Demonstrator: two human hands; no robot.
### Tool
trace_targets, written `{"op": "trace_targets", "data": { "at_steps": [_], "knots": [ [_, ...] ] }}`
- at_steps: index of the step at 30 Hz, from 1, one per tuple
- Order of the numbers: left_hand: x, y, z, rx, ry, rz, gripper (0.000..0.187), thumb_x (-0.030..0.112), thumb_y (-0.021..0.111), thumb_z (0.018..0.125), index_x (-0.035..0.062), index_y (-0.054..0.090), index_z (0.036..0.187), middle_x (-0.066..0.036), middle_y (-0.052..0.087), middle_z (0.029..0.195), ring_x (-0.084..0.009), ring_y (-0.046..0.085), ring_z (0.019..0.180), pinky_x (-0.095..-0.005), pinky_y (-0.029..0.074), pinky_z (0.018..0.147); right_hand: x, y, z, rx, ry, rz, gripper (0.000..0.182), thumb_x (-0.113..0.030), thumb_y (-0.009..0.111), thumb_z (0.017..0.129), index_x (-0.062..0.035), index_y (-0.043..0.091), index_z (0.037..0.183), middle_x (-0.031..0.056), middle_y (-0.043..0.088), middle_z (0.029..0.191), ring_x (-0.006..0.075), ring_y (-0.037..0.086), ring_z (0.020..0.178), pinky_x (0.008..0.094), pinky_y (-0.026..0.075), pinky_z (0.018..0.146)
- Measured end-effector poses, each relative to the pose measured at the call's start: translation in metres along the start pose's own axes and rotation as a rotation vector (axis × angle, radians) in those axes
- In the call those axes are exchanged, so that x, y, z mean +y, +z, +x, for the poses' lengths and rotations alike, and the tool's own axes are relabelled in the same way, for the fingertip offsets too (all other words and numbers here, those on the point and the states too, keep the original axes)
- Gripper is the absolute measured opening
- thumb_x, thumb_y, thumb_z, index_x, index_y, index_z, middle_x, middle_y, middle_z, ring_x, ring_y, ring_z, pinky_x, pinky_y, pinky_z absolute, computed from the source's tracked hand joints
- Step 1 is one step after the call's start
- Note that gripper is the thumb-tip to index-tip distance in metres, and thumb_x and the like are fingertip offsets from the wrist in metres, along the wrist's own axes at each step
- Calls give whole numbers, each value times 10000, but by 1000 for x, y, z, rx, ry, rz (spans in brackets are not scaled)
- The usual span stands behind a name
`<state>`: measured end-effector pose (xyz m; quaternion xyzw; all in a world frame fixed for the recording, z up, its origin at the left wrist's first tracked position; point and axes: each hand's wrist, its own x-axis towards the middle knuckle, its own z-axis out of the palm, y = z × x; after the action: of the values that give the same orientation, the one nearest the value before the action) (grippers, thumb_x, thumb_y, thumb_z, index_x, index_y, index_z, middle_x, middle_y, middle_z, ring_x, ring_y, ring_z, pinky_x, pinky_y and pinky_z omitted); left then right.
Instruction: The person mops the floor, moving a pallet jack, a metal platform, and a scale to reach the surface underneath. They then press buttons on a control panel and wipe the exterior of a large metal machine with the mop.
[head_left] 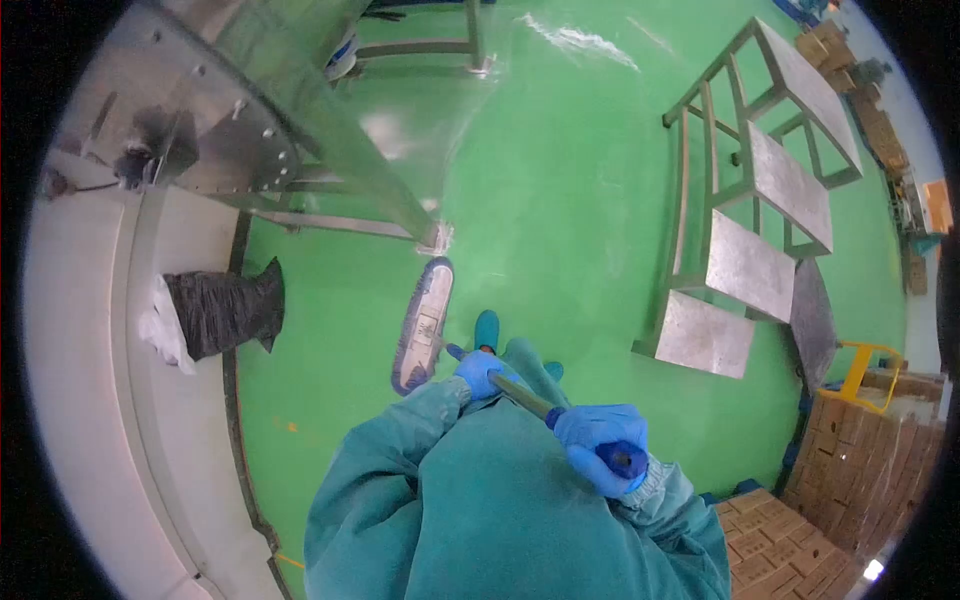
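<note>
A flat mop [425, 325] with a pale plate and bluish-grey fringe lies on the green floor in front of me. Its handle runs back toward my body. Gloved in blue, my left hand [478, 374] is wrapped round the lower visible part of the handle. Higher up, close to its dark blue end grip, my right hand [603, 438] is closed on the same handle. My left hand and body hide where the handle meets the mop head. Both arms wear green sleeves.
A metal machine frame [345, 150] stands ahead left, one foot just beyond the mop. By the left wall lies a black bag [225, 312]. Metal steps [765, 265] stand to the right. Stacked cartons [850, 470] and a yellow-handled trolley [858, 375] are at lower right.
</note>
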<state>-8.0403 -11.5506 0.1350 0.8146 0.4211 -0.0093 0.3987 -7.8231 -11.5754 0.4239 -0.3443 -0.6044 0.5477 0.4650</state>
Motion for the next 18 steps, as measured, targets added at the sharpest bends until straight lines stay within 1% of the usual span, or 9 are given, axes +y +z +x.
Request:
{"op": "trace_targets", "data": {
  "at_steps": [1, 2, 5, 7, 12, 14, 15, 17, 18],
  "knots": [
    [5, 11, 8, 190, 73, -123, 405, 459, 498, 802, 120, 653, 643, -148, 615, 672, -331, 604, 637, -432, 464, 584, -4, -12, -4, -70, -32, -33, 94, 16, 602, 652, -6, 519, 614, 100, 523, 616, 272, 529, 546, 324, 454, 557],
    [16, 12, 18, 184, 80, -115, 405, 459, 498, 802, 120, 653, 643, -148, 615, 672, -331, 604, 637, -432, 464, 584, -6, -23, -8, -59, -37, -34, 94, 16, 602, 652, -6, 519, 614, 100, 523, 616, 272, 529, 546, 324, 454, 557],
    [39, 14, 41, 138, -64, 18, 414, 438, 509, 810, 101, 636, 606, -142, 605, 637, -328, 583, 590, -436, 445, 547, -12, -46, -12, -168, -79, -64, 151, -6, 626, 640, -27, 487, 586, 89, 473, 583, 292, 479, 516, 339, 402, 502],
    [41, 19, 68, 310, -50, -13, 417, 437, 534, 793, 93, 611, 571, -130, 592, 600, -331, 554, 539, -438, 428, 522, -18, -63, -4, -259, -145, -100, 203, -26, 639, 653, -41, 458, 563, 93, 487, 565, 291, 543, 571, 358, 464, 571],
    [51, 7, 142, 394, -86, -71, 426, 423, 534, 786, 101, 569, 509, -132, 546, 531, -323, 540, 504, -431, 411, 500, -23, -112, 37, -377, -183, -135, 251, -61, 664, 658, -67, 426, 578, 81, 441, 560, 297, 520, 565, 361, 428, 534],
    [52, -3, 176, 602, -93, -69, 414, 376, 566, 770, 91, 527, 472, -127, 520, 496, -312, 529, 486, -421, 397, 481, -20, -136, 64, -426, -180, -135, 258, -73, 669, 660, -73, 422, 583, 78, 432, 561, 297, 511, 563, 359, 417, 525],
    [52, -9, 194, 608, -93, -83, 414, 376, 566, 770, 91, 527, 472, -127, 520, 496, -312, 529, 486, -421, 397, 481, -18, -149, 80, -444, -191, -124, 260, -79, 670, 661, -73, 422, 584, 78, 432, 568, 297, 507, 565, 362, 411, 523],
    [49, -31, 237, 823, -161, -76, 397, 315, 605, 751, 88, 487, 447, -115, 503, 476, -303, 508, 463, -412, 383, 467, -12, -173, 114, -478, -192, -125, 261, -85, 671, 661, -73, 421, 585, 79, 432, 575, 297, 502, 568, 366, 405, 521],
    [45, -42, 260, 1075, -3, -180, 358, 242, 637, 735, 93, 480, 450, -109, 499, 475, -297, 488, 445, -412, 371, 459, -8, -185, 134, -497, -223, -127, 263, -87, 670, 662, -76, 418, 586, 79, 425, 578, 300, 491, 561, 373, 402, 521]
  ]
}}
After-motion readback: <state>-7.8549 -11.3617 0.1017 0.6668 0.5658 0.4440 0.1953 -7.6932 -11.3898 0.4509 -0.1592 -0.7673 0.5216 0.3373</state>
